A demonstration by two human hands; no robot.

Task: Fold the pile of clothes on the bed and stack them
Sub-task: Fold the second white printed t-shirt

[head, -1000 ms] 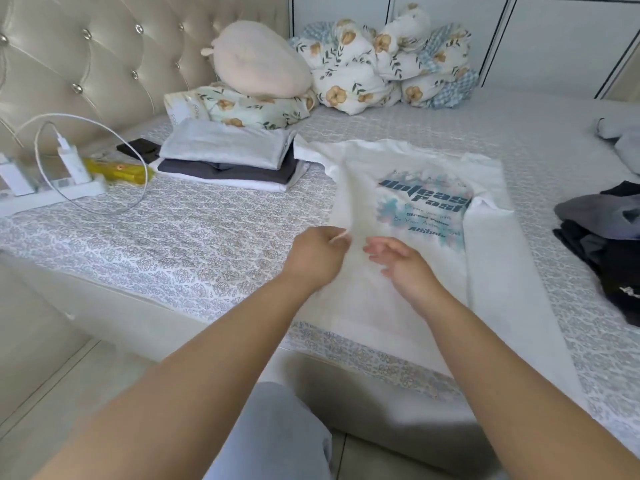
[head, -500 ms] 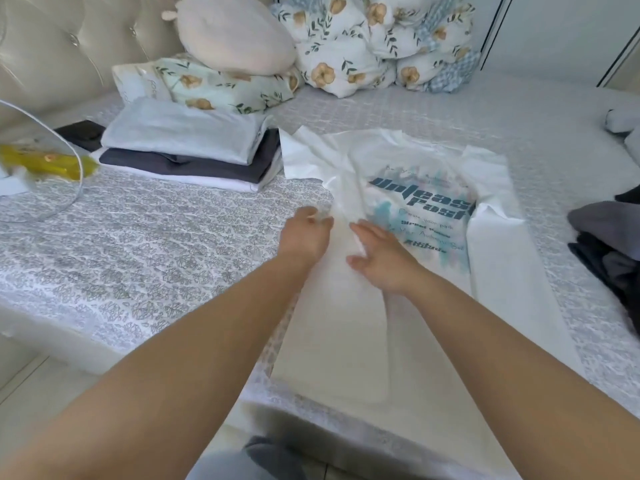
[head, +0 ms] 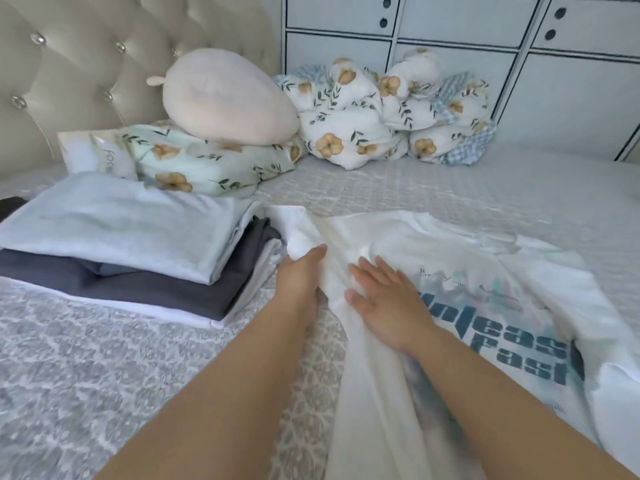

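Folding step: beside the folded stack [head: 131, 237], left hand [head: 299, 271] pinches the white printed T-shirt's [head: 467, 271] sleeve; right hand [head: 384, 299] presses flat, fingers spread. Next, fold that sleeve inward

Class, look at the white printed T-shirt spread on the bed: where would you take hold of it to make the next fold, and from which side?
Take the white T-shirt by its bunched left sleeve and shoulder edge, coming from the left, beside the folded stack. That edge is already lifted in the left hand, while the right hand lies flat on the cloth, probably pinning the fold line.
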